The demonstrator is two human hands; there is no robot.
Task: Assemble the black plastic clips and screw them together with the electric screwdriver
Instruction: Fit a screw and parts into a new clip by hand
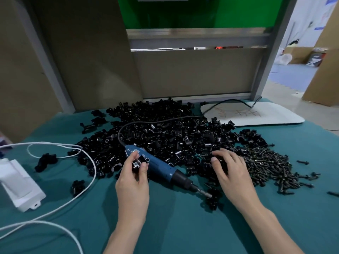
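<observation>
A big heap of black plastic clips covers the middle of the green table cloth. My left hand holds one black clip pinched between thumb and fingers, just in front of the blue electric screwdriver. The screwdriver lies on the cloth, bit pointing right and toward me. My right hand reaches into the near edge of the heap with fingers curled over clips; whether it grips one is hidden. A pile of dark screws lies right of that hand.
A white power box with white cords sits at the left. A white board lies at the back right. Loose clips are scattered on the left. A grey frame and brown panels stand behind the heap.
</observation>
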